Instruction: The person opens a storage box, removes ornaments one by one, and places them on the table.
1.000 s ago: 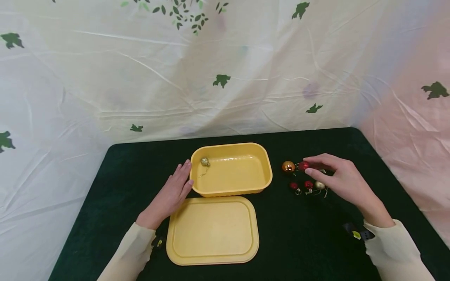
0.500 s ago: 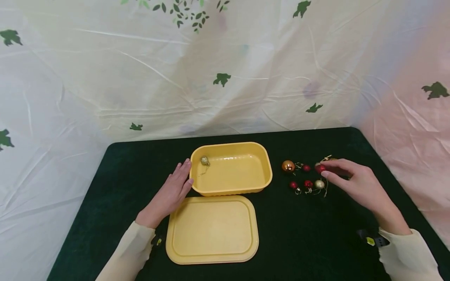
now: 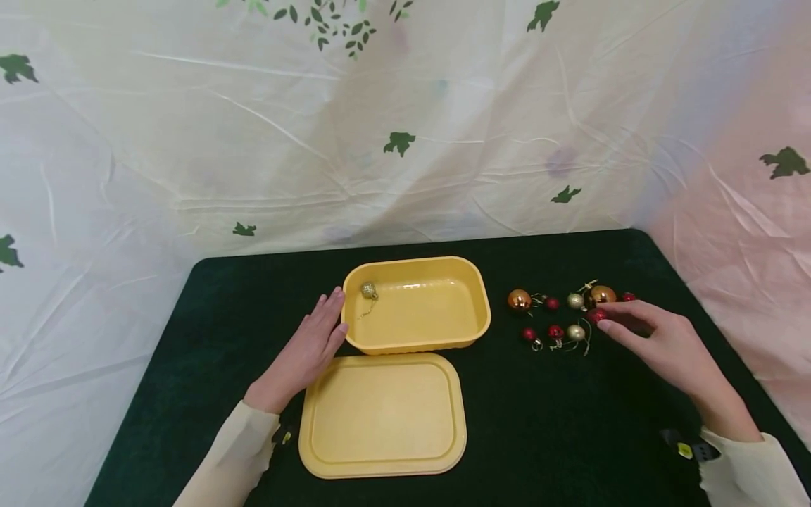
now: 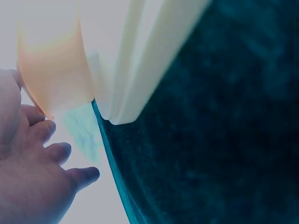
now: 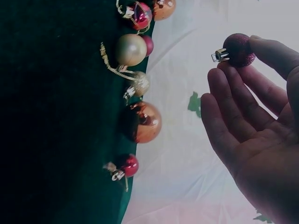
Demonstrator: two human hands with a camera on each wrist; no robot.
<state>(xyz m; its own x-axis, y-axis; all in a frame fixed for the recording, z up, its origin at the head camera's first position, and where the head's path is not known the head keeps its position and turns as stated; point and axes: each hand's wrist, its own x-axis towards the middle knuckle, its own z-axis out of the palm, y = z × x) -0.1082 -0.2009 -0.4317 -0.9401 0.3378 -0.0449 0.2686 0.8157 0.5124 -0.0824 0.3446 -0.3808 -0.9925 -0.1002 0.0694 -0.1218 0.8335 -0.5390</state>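
In the head view my right hand pinches a glittery red bauble between thumb and fingertips. The right wrist view shows that bauble with its silver cap pointing away from the palm. Close by lie a large copper bauble, a small gold bauble and a pale gold bauble. My left hand rests with extended fingers against the left wall of a yellow plastic box. Inside the box, at its left end, sits one gold bauble with a string.
A yellow lid lies flat just in front of the box. Further baubles, such as a copper one and a dark red one, lie right of the box. The dark green tabletop meets a leaf-printed cloth at the back.
My right hand has carried the glittery red bauble rightward and slightly nearer to me, uncovering the small gold, copper and red baubles behind it. The left hand and the box have stayed put.
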